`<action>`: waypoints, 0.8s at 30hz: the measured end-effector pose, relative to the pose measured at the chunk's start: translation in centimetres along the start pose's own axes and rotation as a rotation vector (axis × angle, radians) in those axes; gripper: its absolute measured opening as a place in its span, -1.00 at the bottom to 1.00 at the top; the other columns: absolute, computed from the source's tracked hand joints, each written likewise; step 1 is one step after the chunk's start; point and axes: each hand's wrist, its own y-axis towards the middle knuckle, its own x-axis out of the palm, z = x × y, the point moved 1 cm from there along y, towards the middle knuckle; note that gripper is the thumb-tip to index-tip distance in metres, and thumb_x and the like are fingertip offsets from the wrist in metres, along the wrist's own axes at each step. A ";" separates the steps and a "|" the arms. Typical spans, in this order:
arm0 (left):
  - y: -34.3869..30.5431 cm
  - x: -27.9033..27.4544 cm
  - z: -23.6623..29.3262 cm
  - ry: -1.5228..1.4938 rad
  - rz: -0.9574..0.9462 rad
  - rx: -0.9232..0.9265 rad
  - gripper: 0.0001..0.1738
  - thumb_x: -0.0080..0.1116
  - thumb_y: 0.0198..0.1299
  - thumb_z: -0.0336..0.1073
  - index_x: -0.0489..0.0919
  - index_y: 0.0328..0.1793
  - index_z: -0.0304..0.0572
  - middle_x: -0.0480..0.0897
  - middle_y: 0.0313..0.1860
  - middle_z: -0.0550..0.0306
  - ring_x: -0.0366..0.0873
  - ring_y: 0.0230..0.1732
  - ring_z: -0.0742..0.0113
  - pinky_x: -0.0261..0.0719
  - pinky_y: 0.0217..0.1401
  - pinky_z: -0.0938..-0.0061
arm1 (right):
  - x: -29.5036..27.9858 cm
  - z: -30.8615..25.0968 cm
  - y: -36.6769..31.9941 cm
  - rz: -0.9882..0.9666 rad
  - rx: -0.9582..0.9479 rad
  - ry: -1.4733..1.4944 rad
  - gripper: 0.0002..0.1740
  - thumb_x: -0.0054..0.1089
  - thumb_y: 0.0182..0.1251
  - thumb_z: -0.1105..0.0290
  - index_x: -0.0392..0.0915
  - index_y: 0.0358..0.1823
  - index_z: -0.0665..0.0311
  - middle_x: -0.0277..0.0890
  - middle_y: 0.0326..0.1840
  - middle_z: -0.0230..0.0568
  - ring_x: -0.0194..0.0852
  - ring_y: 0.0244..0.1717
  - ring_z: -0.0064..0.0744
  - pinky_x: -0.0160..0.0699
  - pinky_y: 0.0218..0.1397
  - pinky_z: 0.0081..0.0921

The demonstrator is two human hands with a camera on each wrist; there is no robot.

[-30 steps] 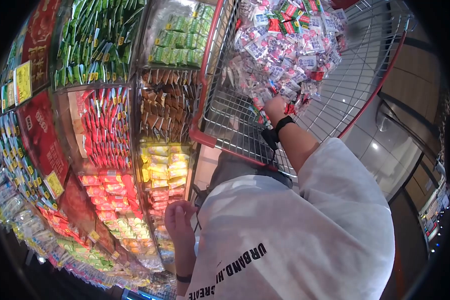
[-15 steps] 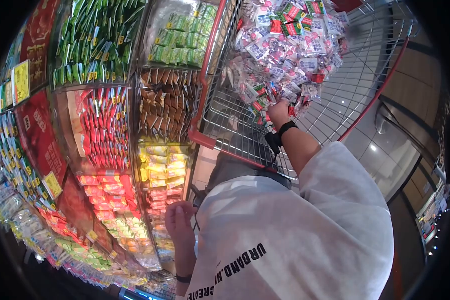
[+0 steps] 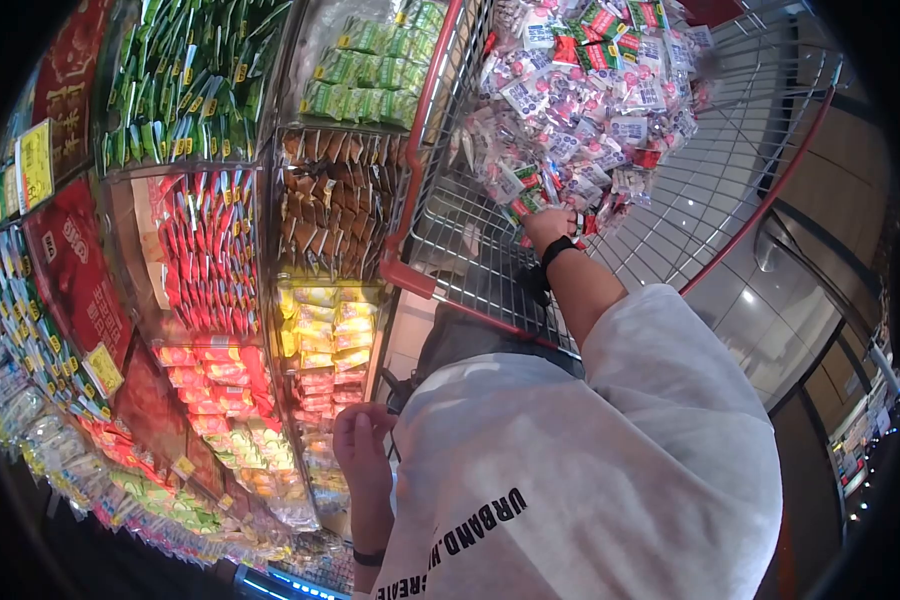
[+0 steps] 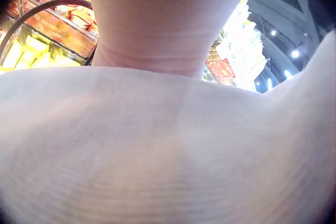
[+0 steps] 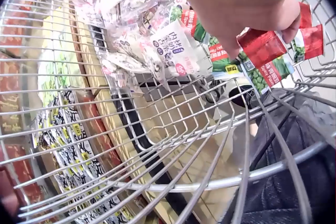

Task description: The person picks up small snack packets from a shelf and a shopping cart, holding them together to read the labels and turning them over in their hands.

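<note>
Inside cart (image 3: pixel 407 272), right hand (image 3: pixel 548 228) pinches red packets (image 5: pixel 262 47); left hand's (image 3: pixel 360 445) grip unclear

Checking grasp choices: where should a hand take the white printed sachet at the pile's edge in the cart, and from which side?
Probably pinch the white sachet by its free lower edge, coming from the bare wire side of the cart: it lies flat and thin, its top crowded by other packets. The right hand grips red packets.

Looks like a supermarket snack aisle: clear bulk bins (image 3: pixel 330 215) stuffed with wrapped snacks, yellow price tags (image 3: pixel 35 165) on shelves, and a wire shopping cart (image 3: pixel 490 265) full of packets.
</note>
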 end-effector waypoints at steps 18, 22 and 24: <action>0.3 -0.1 -0.2 -0.033 -0.027 -0.051 -0.78 -0.16 0.51 -0.29 0.47 0.03 -0.23 0.60 -0.10 0.06 0.60 -0.18 0.32 0.62 0.02 0.33 | 9.6 4.7 10.0 -0.412 -0.184 0.463 -0.88 0.33 0.17 0.38 0.64 -0.32 0.25 0.67 -0.33 -0.12 0.65 -0.39 -0.23 0.57 -0.35 -0.28; 0.3 0.3 0.0 -0.072 -0.016 -0.059 -0.79 -0.15 0.49 -0.36 0.47 0.05 -0.30 0.59 -0.10 0.01 0.58 -0.18 0.36 0.64 -0.01 0.43 | 2.2 5.1 5.0 -0.151 -1.226 -0.762 -0.80 0.37 0.10 0.39 0.65 -0.22 0.20 0.68 -0.27 -0.02 0.69 -0.29 -0.06 0.63 -0.23 -0.22; 0.3 0.3 -0.1 -0.065 -0.020 -0.060 -0.79 -0.15 0.49 -0.36 0.47 0.05 -0.30 0.59 -0.10 0.01 0.58 -0.18 0.36 0.64 -0.01 0.43 | 1.1 5.6 4.1 -0.206 -1.284 -0.454 -0.71 0.37 0.07 0.39 0.67 -0.13 0.17 0.67 -0.23 0.02 0.68 -0.13 0.03 0.63 -0.07 -0.18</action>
